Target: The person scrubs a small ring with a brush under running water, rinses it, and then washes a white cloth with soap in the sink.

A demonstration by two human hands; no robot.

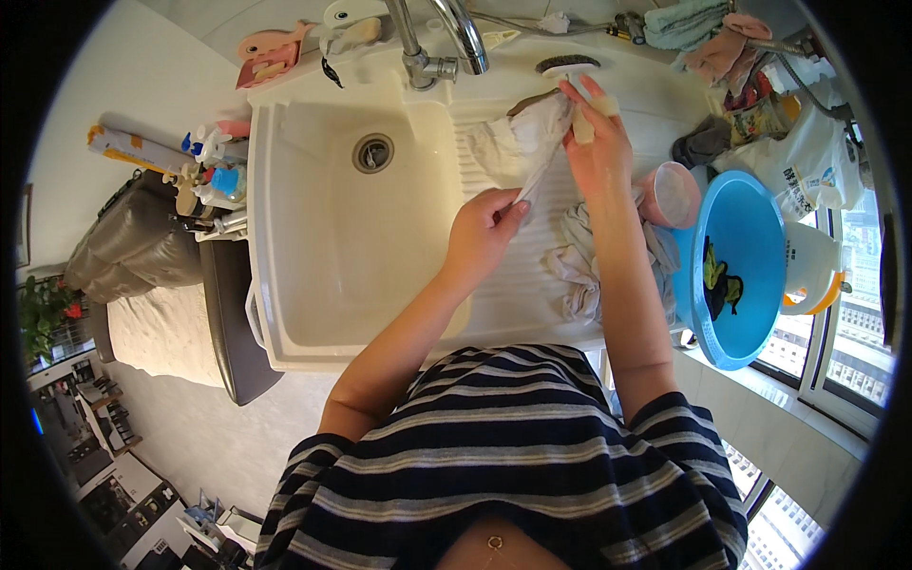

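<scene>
A thin white cloth item [520,139] with a brownish edge lies partly on the ribbed washboard [491,299] of the sink. Its near end is pinched between the thumb and fingers of my left hand [481,228]. At the cloth's far right end, my right hand [602,157] holds a pale yellowish bar of soap [584,127], its fingers raised. The cloth touches or lies just beside these fingers; I cannot tell which. Just beyond my fingertips rests a scrub brush [568,65] with dark bristles and a white back.
The sink basin [320,249] with its drain [372,153] lies left, below a chrome faucet [427,68]. Wet grey and white clothes [577,285] sit under my right forearm. Right are a pink cup [671,194] and a blue basin [748,285] holding a dark green-and-black cloth [721,281].
</scene>
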